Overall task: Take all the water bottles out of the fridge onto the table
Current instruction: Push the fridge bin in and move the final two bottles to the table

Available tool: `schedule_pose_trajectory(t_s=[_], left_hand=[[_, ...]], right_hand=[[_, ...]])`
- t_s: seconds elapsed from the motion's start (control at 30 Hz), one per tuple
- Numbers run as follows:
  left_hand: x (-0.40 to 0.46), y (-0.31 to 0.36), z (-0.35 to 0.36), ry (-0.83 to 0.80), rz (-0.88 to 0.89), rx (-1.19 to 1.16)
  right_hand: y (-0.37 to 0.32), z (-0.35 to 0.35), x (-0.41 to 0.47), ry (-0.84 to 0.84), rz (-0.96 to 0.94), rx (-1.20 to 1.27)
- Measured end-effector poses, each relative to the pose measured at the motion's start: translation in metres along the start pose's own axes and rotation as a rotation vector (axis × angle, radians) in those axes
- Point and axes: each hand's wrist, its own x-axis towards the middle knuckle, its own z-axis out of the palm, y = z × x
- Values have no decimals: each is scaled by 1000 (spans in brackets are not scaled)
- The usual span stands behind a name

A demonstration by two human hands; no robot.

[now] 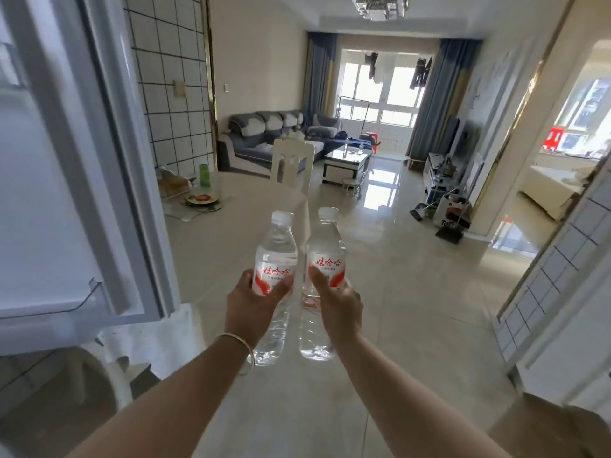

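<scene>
Room: an open dining and living space with a glossy pale tiled floor (390,292), a grey sofa (264,137) at 12 o'clock far back, and a low coffee table (347,163) just right of it.
Windows: bright panes (383,90) at 12 o'clock, flanked by blue curtains (439,97).
Surface: a pale table (231,233) stretches from 10 to 11 o'clock; one white chair (292,163) stands at its far end.
On the table: one green cup (204,175), one plate (202,200) and a bag (172,183), all grouped at its far left, well apart from the hands.
Fridge: one open white door (66,160) fills the 9 o'clock side, with a clear shelf rim near its lower edge.
Bottles: two in view, both upright, clear, white-capped with red labels, held side by side in the air at centre, almost touching; neither rests on the table.
Left hand (251,309): fingers wrapped tight around the left bottle (276,266) at its label; one silver bracelet (244,352) on the wrist.
Right hand (337,309): fingers closed around the right bottle (325,256), thumb across the label.
Doorway: at 2 o'clock, a second room with a bed (549,190).
</scene>
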Motion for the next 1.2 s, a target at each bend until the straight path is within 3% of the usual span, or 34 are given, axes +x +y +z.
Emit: schedule_pose_trajectory(t_s=[0.53, 0.8, 1.0, 1.2], left_hand=[[261, -46, 81, 127, -93, -91], [375, -100, 66, 308, -170, -68], [465, -137, 35, 506, -241, 15], [508, -181, -1, 723, -364, 38]], right_hand=[[11, 116, 255, -69, 105, 135], [25, 237, 368, -358, 99, 123], [15, 331, 450, -679, 83, 9], [16, 422, 484, -903, 140, 34]])
